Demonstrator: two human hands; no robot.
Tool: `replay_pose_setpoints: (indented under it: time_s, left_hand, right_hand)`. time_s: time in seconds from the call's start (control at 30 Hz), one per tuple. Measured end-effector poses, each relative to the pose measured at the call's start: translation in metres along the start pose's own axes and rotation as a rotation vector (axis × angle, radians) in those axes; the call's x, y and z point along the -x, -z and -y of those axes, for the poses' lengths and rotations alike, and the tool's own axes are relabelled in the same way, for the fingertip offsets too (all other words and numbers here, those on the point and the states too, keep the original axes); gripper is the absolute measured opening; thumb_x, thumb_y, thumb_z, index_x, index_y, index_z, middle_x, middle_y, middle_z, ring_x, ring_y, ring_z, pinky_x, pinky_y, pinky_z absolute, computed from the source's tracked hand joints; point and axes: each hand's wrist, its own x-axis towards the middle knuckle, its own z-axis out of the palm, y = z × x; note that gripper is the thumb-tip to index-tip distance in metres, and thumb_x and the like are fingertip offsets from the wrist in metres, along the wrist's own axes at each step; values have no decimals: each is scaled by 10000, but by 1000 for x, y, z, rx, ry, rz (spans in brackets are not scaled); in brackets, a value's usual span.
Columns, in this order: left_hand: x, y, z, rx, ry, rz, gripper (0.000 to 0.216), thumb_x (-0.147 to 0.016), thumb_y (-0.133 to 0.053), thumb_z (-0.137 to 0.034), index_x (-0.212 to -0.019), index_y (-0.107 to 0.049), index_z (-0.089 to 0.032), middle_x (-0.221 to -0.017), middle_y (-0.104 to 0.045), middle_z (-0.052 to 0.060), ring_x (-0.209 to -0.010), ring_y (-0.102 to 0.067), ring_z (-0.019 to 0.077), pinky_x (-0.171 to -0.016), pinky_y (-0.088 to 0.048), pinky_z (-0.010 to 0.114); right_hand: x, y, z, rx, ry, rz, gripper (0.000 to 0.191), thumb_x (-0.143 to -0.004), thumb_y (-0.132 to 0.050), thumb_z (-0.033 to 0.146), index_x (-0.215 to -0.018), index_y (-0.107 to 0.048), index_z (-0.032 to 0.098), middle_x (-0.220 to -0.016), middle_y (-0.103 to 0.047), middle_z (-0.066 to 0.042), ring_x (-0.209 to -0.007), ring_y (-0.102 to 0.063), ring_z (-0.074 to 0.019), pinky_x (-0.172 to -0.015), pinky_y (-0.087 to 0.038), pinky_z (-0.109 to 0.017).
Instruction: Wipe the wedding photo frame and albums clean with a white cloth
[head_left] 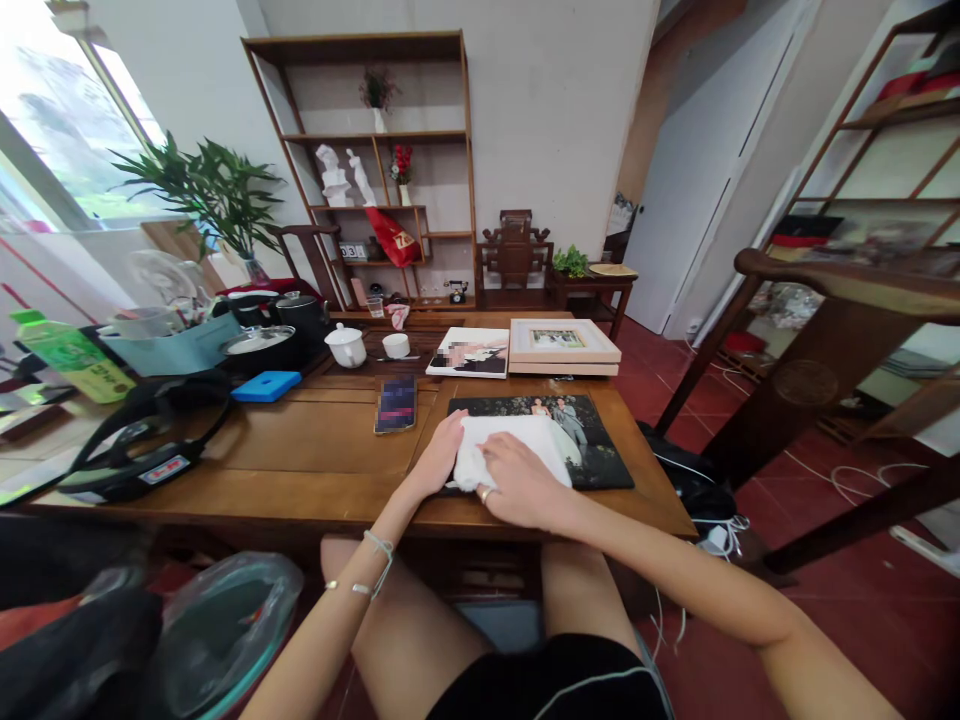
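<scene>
A dark wedding photo panel (pixel 609 455) lies flat near the front edge of the table, showing a couple in its upper middle. Spread over its left half is a white cloth (pixel 544 440), crumpled at the left end. My right hand (pixel 521 482) presses on that bunched end, fingers bent into the cloth, a ring on one finger. At the panel's left edge my left hand (pixel 442 450) is closed along the side, its fingertips close to the cloth and partly hidden. A phone (pixel 395 404) lies to the left, beyond my left hand.
Behind the panel are a photo book (pixel 469 353) and a pale framed picture (pixel 565 347). A white teapot (pixel 345 346) and cup (pixel 396 346) stand further left, with a blue box (pixel 267 386) and black headset (pixel 150 440). A lined bin (pixel 232 625) is below left; a wooden chair (pixel 795 370) stands right.
</scene>
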Motion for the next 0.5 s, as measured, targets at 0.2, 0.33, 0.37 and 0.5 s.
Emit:
replay_pose_setpoints:
  time_s: [0.2, 0.33, 0.37, 0.5]
  left_hand:
    - [1, 3, -4, -105, -102, 42, 418, -897, -457, -366, -1278, -511, -204, -1438, -410, 111, -1364, -331, 235, -1154, -214, 450]
    - [1, 3, -4, -112, -113, 41, 413, -894, -457, -345, -1277, -515, -201, -1433, -412, 110, -1362, -334, 237, -1152, -223, 445]
    - [1, 3, -4, -116, -111, 43, 414, -892, -460, -343, -1277, -515, -199, -1433, -411, 109, -1360, -335, 238, -1151, -225, 444]
    - [0, 3, -2, -142, -82, 43, 414, -882, -479, -341, -1263, -525, -184, -1417, -425, 122, -1336, -365, 251, -1141, -245, 454]
  right_hand:
    - [-40, 23, -56, -171, -294, -37, 338, -873, -463, 344, -1055, -622, 109, -1129, -624, -165, -1143, -479, -314, -948, -368, -383]
    - [-81, 25, -58, -235, -286, -18, 390, -898, -437, 420, -1092, -602, 125, -1171, -617, -137, -1118, -509, -294, -907, -401, -352]
    - [-92, 21, -55, -247, -276, -12, 391, -897, -442, 428, -1097, -601, 132, -1179, -616, -127, -1117, -513, -288, -908, -401, -345]
    - [-132, -1, -46, -277, -229, 7, 406, -870, -495, 441, -1077, -612, 113, -1181, -620, -134, -1137, -502, -299, -938, -386, -350]
